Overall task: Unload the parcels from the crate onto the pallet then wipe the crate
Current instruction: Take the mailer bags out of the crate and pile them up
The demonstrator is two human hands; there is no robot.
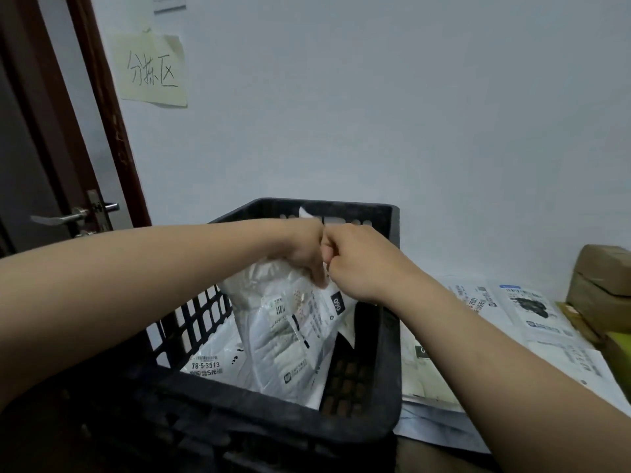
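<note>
A black slotted plastic crate [389, 387] stands in front of me against the wall. Inside it a white plastic mailer parcel [290, 332] with a printed label stands tilted, its top edge pinched by both hands. My left hand [304, 249] and my right hand [358, 261] are closed on that top edge, knuckles touching, above the crate's middle. A second white parcel [208, 363] marked 78-5-3513 lies flat on the crate floor at the left. To the right of the crate, several white parcels [532, 315] lie flat on a low surface; the pallet beneath them is hidden.
A brown cardboard box [601, 285] sits at the far right behind the flat parcels, with a yellow-green item [619, 356] in front of it. A dark door with a metal handle [68, 215] is at the left. A handwritten paper sign [153, 71] hangs on the wall.
</note>
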